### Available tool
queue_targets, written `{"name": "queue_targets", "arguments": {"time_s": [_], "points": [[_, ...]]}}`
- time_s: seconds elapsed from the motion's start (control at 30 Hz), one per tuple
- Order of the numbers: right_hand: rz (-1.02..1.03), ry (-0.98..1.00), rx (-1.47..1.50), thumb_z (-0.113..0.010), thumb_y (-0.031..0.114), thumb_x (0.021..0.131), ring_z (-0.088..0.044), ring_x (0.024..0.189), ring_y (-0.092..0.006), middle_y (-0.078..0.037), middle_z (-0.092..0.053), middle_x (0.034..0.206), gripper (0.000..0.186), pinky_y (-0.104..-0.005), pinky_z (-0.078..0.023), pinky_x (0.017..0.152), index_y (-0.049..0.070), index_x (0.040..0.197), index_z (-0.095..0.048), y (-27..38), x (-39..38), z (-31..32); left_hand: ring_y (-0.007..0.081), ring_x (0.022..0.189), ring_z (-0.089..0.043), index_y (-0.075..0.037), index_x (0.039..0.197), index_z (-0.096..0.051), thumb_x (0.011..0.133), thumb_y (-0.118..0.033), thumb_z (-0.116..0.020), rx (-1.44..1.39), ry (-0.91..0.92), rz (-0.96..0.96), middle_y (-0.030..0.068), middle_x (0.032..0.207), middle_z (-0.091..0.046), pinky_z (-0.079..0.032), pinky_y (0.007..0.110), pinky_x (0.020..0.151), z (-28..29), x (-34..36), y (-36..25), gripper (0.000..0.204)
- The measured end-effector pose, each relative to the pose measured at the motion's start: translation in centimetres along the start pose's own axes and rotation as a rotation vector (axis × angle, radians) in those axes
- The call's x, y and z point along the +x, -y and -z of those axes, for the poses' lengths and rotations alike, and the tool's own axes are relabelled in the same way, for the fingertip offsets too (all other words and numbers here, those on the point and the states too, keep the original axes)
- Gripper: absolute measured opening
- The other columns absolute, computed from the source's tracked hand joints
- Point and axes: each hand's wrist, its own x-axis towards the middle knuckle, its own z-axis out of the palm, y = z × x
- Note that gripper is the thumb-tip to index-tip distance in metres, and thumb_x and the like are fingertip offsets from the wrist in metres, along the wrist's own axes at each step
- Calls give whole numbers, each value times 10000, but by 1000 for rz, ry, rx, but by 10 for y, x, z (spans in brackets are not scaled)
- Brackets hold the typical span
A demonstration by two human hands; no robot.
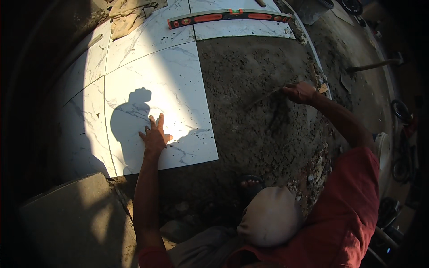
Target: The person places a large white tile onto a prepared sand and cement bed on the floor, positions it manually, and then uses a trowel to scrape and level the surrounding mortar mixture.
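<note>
My left hand (155,134) is open, spread and pressing flat on a white marble-patterned tile (178,80), partly in shadow. To the tile's right, a bed of rough grey mortar (246,67) stretches to a pale edging strip. My right hand (298,93) is closed round a thin trowel (263,99), its blade pointing down-left over the mortar and hard to make out in the dim light. An orange-and-black spirit level (210,18) lies across tiles at the top of the view.
A tan cloth (125,20) lies at the upper left, and a concrete slab (71,223) at the lower left. My sandalled foot (250,187) is below the mortar. A long-handled tool (375,64), a grey bucket (315,9) and dark hoses (400,111) are at the right.
</note>
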Motion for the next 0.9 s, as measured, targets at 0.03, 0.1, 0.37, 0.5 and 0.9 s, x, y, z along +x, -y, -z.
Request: {"name": "queue_targets", "arguments": {"time_s": [0.03, 0.1, 0.37, 0.5, 0.9], "points": [[73, 26, -35, -491, 173, 881, -632, 822, -389, -168, -638, 957, 228, -472, -513, 612, 111, 1101, -486, -3, 2, 6, 461, 1278, -401, -262, 1507, -129, 764, -461, -726, 12, 8, 9, 199, 1541, -181, -256, 673, 1027, 1, 0, 0, 973], [-124, -175, 115, -463, 196, 893, -626, 822, -407, -172, -639, 929, 185, -481, -501, 636, 104, 1049, -499, -8, 22, 8, 461, 1273, -408, -262, 1504, -155, 747, -437, -742, -13, -23, -14, 209, 1533, -197, -254, 685, 1010, -4, 4, -1, 974], [-540, -218, 315, -345, 362, 949, -613, 860, -438, -199, -647, 975, 358, -507, -486, 712, 100, 1090, -544, -38, 128, -14, 446, 1270, -419, -261, 1506, -121, 761, -458, -732, 11, 0, -40, 197, 1529, -211, -288, 676, 1006, -2, 2, 1, 983], [-203, -130, 177, -494, 195, 901, -634, 807, -372, -146, -650, 893, 209, -443, -516, 640, 136, 1096, -538, -30, 58, -15, 441, 1273, -418, -254, 1503, -134, 753, -469, -737, 20, -30, -7, 195, 1520, -232, -299, 672, 1000, -2, -4, 4, 986], [-371, -87, 330, -227, 483, 988, -604, 915, -436, -203, -650, 1012, 532, -480, -472, 817, 111, 1116, -586, -9, 165, 6, 470, 1255, -423, -232, 1496, -169, 741, -427, -760, 25, -12, -23, 208, 1512, -233, -300, 679, 996, 6, -2, 0, 978]]}}
